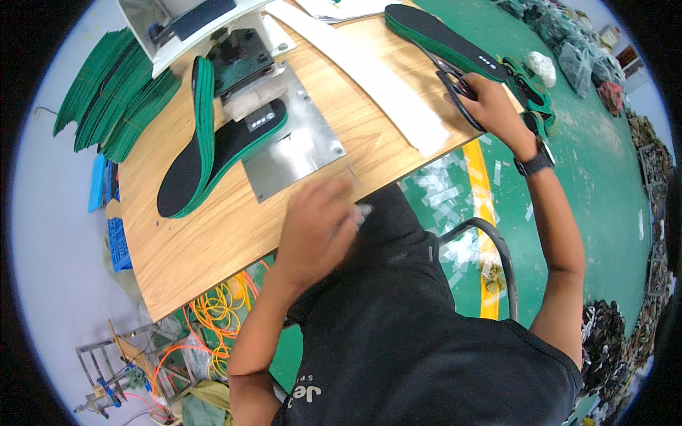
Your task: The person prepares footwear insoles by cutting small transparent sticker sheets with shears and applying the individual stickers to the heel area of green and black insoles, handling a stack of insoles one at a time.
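Note:
My right hand point(492, 108) is closed round the black handles of a pair of scissors point(450, 84) at the table's right edge. The blades point away toward a stack of black insoles with green edges point(440, 41). Smeared by motion, my left hand point(320, 220) is over the table's front edge, just in front of a metal plate point(302, 160). A small whitish scrap point(364, 212) shows beside its fingers; whether they hold it I cannot tell. Left of the plate lie more black-and-green insoles point(181, 181), one group standing on its side and one reaching onto the plate.
A white machine point(160, 46) with a dark press head stands at the back left. Stacks of green sheets point(114, 92) sit at the table's far left. A long white strip point(369, 78) crosses the wooden table point(213, 252). Clear scraps point(444, 192) litter the green floor.

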A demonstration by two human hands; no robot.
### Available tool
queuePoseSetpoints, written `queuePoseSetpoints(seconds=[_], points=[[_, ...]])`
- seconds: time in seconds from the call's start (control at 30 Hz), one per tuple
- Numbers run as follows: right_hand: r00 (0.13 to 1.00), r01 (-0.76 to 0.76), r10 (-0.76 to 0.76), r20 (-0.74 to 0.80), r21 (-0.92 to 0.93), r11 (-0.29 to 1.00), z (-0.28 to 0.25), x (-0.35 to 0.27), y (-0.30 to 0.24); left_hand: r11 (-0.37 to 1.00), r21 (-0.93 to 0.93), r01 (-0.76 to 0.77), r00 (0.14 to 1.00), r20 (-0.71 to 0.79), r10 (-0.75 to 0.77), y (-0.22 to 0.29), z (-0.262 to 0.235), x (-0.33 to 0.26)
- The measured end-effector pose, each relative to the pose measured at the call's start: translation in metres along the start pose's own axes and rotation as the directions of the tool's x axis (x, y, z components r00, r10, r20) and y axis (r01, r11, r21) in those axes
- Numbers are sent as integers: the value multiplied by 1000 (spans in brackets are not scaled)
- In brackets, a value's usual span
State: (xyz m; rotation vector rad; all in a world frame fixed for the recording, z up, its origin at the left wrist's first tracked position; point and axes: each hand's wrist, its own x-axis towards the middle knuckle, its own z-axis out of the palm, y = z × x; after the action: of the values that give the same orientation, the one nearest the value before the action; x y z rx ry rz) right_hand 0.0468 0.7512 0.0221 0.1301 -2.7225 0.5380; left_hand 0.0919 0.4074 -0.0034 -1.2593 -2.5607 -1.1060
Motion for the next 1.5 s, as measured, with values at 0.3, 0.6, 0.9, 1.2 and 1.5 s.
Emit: queuePoseSetpoints(seconds=[0.3, 0.6, 0.9, 1.2, 1.5], points=[[999, -23, 27, 21, -143, 989, 19, 21, 23, 998, -57, -16, 990, -141, 8, 15, 9, 15], [971, 150, -237, 26, 708, 690, 22, -78, -148, 808, -585, 69, 918, -280, -281, 37, -3, 1], [988, 22, -139, 68, 828, 560, 60, -76, -169, 939, 200, 281, 857, -492, -152, -39, -92, -8], [950, -301, 71, 303, 840, 452, 66, -58, -168, 814, 402, 420, 889, -4, -457, -108, -127, 33], [796, -82, -492, 352, 868, 489, 74, -65, -213, 867, 69, 493, 869, -86, -487, -130, -134, 24]])
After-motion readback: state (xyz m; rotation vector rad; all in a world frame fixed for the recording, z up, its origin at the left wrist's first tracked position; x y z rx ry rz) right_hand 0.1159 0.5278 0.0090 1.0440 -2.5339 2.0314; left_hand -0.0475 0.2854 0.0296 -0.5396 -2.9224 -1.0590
